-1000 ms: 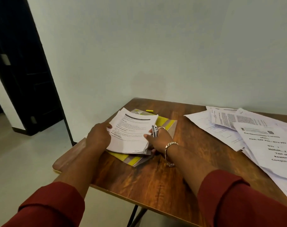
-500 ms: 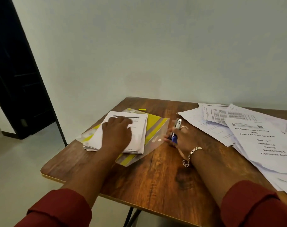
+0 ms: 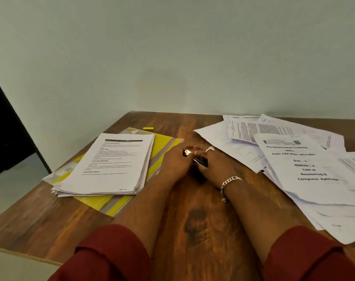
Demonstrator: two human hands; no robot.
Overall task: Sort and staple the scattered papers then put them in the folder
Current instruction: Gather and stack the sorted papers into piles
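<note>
Between batches: both hands meet on the stapler (image 3: 200, 160). The right hand (image 3: 215, 165) grasps it; the left hand (image 3: 175, 162) seems to pinch its tip. Next, the loose papers (image 3: 306, 165) need gathering.

The top sheet (image 3: 306, 165) of the right-hand pile reads, somewhat blurred, "Pre Examination Training", "Day", "Module", "Test of Reasoning & Computer Aptitude".
</note>
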